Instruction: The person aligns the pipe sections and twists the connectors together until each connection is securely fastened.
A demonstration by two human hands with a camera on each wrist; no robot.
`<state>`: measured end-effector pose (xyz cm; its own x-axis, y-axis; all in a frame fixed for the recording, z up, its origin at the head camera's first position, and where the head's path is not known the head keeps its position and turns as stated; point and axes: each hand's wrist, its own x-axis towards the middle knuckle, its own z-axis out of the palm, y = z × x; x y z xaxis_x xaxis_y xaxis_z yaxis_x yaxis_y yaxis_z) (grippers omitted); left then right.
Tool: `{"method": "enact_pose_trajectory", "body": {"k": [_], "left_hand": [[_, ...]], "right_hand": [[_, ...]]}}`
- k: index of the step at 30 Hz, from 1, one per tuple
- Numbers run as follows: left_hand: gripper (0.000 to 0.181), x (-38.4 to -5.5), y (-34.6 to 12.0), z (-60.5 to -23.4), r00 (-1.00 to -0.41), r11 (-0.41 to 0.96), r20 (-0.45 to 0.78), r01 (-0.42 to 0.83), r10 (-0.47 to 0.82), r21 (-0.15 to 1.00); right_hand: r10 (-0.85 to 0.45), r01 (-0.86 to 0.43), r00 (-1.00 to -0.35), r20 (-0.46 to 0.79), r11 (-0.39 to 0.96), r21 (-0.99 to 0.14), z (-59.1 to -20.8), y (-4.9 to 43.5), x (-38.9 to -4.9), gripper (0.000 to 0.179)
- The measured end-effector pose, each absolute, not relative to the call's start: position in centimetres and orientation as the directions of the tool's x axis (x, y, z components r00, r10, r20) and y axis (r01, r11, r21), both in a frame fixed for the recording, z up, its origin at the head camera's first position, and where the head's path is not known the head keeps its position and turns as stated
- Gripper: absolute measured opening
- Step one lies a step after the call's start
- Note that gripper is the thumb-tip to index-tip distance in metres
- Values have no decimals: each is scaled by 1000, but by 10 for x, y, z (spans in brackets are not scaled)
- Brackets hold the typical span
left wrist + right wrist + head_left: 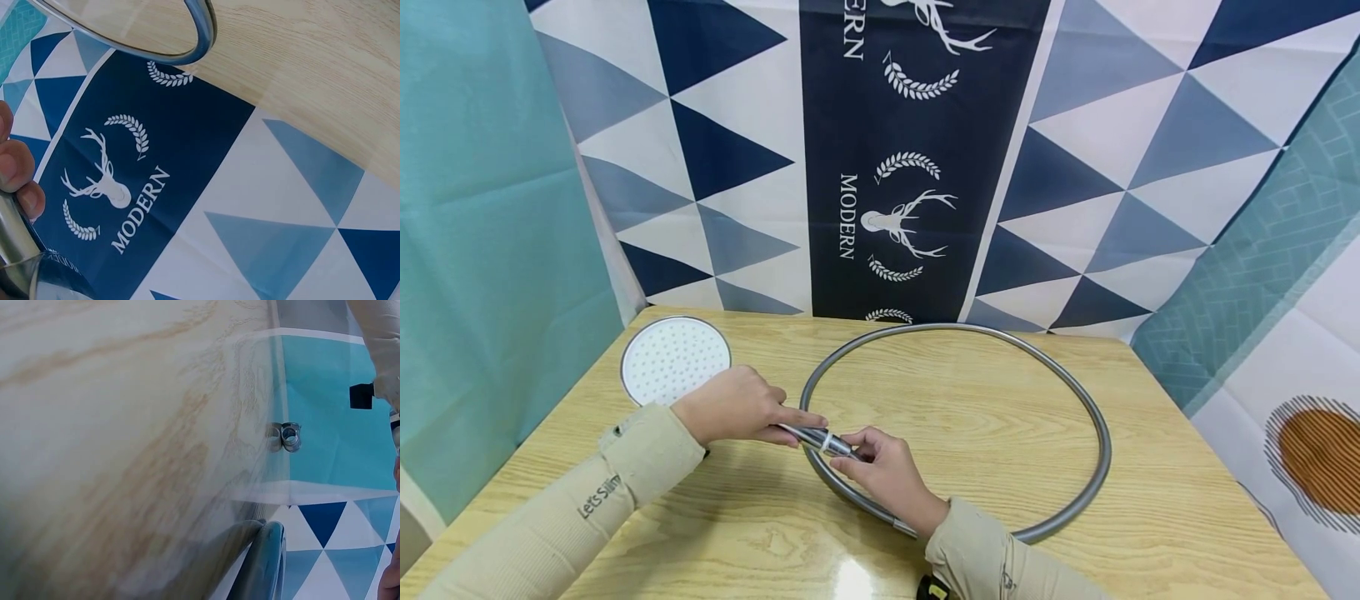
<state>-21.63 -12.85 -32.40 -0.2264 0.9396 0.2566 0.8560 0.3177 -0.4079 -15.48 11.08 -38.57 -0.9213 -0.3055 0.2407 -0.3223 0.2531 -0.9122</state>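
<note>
A shower head with a round white spray face (pixel 675 360) is at the left of the head view. My left hand (pixel 733 406) grips its chrome handle (pixel 808 434), hiding the part near the spray face. At the handle's lower end, just past a pale ring, my right hand (pixel 887 471) pinches a chrome end piece (pixel 838 447) between thumb and fingers. In the left wrist view, left fingertips (pixel 15 165) lie along the chrome handle (pixel 17 231). A grey shower hose (pixel 1101 417) makes a big loop on the table, one metal end (pixel 904 527) beside my right wrist.
The wooden table (pixel 1180 467) carries the hose. Patterned cloth (pixel 895 167) hangs behind it, with a teal sheet (pixel 497 208) on the left. In the right wrist view, a small chrome ring-shaped piece (pixel 291 437) shows near the tabletop.
</note>
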Motion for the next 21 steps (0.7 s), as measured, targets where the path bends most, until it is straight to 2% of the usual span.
{"method": "enact_pose_trajectory", "body": {"k": [21], "left_hand": [[36, -218, -128, -323, -217, 311, 256, 849, 942, -426]], "right_hand": [[-345, -341, -906, 247, 244, -908, -387, 113, -159, 21]]}}
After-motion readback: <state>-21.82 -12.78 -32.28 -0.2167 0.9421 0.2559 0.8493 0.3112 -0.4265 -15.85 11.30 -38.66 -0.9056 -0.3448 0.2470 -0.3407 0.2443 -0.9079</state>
